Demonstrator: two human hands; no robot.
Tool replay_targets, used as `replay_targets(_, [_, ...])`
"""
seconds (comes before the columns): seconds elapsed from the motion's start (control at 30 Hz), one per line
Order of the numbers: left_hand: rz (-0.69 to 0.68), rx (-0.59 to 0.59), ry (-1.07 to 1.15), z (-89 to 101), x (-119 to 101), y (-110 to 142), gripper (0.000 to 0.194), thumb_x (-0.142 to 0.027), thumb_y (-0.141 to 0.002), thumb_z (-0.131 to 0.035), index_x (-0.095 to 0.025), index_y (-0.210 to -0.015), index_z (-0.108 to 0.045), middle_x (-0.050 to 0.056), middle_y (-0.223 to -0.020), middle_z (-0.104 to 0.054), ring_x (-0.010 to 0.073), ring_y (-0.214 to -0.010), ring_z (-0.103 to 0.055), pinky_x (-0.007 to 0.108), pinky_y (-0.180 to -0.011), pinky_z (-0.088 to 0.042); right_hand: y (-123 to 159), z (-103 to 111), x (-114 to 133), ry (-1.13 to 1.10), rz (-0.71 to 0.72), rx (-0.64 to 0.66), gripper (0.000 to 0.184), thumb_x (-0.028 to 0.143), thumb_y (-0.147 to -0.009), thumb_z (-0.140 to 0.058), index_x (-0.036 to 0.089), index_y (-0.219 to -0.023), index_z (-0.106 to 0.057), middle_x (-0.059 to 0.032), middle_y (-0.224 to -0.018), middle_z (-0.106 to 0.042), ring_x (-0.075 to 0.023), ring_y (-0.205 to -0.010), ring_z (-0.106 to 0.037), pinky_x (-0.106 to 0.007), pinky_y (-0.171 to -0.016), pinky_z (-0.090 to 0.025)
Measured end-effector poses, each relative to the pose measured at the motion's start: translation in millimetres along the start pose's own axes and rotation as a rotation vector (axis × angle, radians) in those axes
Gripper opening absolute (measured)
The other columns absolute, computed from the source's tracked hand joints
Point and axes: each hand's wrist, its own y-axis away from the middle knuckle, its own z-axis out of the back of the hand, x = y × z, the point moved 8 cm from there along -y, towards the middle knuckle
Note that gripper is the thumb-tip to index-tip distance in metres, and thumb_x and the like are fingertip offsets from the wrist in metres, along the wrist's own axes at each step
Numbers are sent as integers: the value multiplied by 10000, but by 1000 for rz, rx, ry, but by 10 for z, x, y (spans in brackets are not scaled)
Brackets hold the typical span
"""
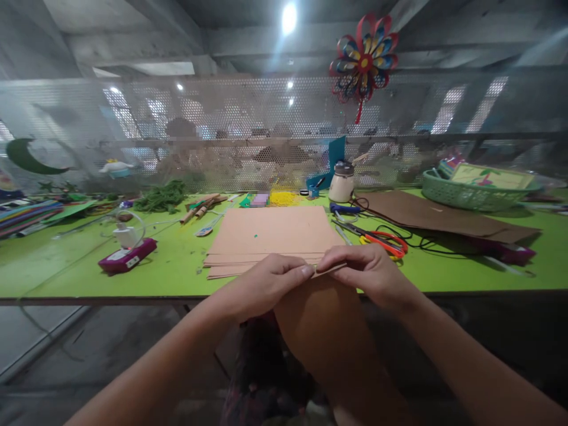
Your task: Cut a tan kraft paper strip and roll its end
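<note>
A sheet of brown paper (pixel 328 331) hangs from my two hands over the table's front edge, its lower end down by my lap. My left hand (pixel 277 281) pinches its upper edge between thumb and fingers. Close beside it, my right hand (pixel 373 272) grips the same edge, which looks folded or rolled narrow there. Just beyond my hands lies a stack of light brown paper sheets (pixel 275 231) on the green table. Scissors with orange handles (pixel 390 241) lie to the right of the stack, close to my right hand.
At left is a purple power strip (pixel 126 257) with a white plug. Dark brown sheets (pixel 435 216) and a green basket (pixel 479 189) occupy the right. Behind the stack stand a cream jar (pixel 341 184) and yellow strips (pixel 284 199). A paper flower (pixel 364 62) hangs before the perforated screen.
</note>
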Motion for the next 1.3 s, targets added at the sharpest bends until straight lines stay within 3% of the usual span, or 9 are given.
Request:
replay_targets(0.07, [5,25,-10,-55,33,-14,379,-431,-872,-401,-131,-718,-574,-28,-642,-481,95,-609,-407,182,-546,-315,0,-5,-7,-7,-4,7,129,167,-769,-594,175,-822,-711,-41,-819,-689,-151,-795,-616,-244,-718,-475])
replay_targets(0.17, [-2,-51,-75,-56,81,12,383,-432,-874,-401,-129,-669,-514,-43,-588,-396,78,-551,-344,181,-492,-259,16,16,-86,-56,-53,-28,172,163,-738,-621,178,-890,-699,-31,-828,-682,-142,-775,-613,-225,-686,-476])
replay_targets(0.33, [-50,-199,-293,-59,29,154,335,-373,-910,-354,-151,-715,-511,-29,-634,-490,86,-586,-437,184,-527,-301,123,75,-174,-158,-131,-60,196,237,-761,-634,192,-949,-673,-23,-847,-669,-137,-786,-604,-219,-689,-467])
replay_targets(0.5, [-193,-297,-545,-127,-107,319,216,-268,-918,-353,-174,-851,-536,-4,-705,-585,109,-645,-528,202,-585,-340,252,22,141,-45,-19,84,205,213,-794,-595,172,-984,-657,-54,-933,-636,-178,-890,-577,-271,-775,-458])
replay_targets(0.63, [-360,-389,-638,-162,-245,438,149,-189,-894,-391,-179,-934,-534,20,-766,-632,119,-663,-568,204,-591,-359,309,18,399,119,87,16,199,185,-786,-620,187,-983,-652,-43,-920,-643,-162,-892,-579,-250,-787,-449])
replay_targets(0.93, [-428,-445,-620,-171,-297,549,175,-134,-863,-448,-212,-998,-528,4,-828,-668,107,-706,-609,178,-626,-404,337,-26,541,222,222,-54,125,125,-796,-608,179,-886,-674,-18,-791,-669,-119,-761,-608,-212,-698,-464])
replay_targets(1.3, [-343,-420,-420,-123,-237,531,287,-128,-837,-521,-275,-1070,-598,-40,-950,-693,88,-837,-636,127,-722,-442,337,-39,558,298,259,-65,125,131,-806,-594,176,-885,-680,-18,-759,-672,-116,-724,-618,-204,-683,-473])
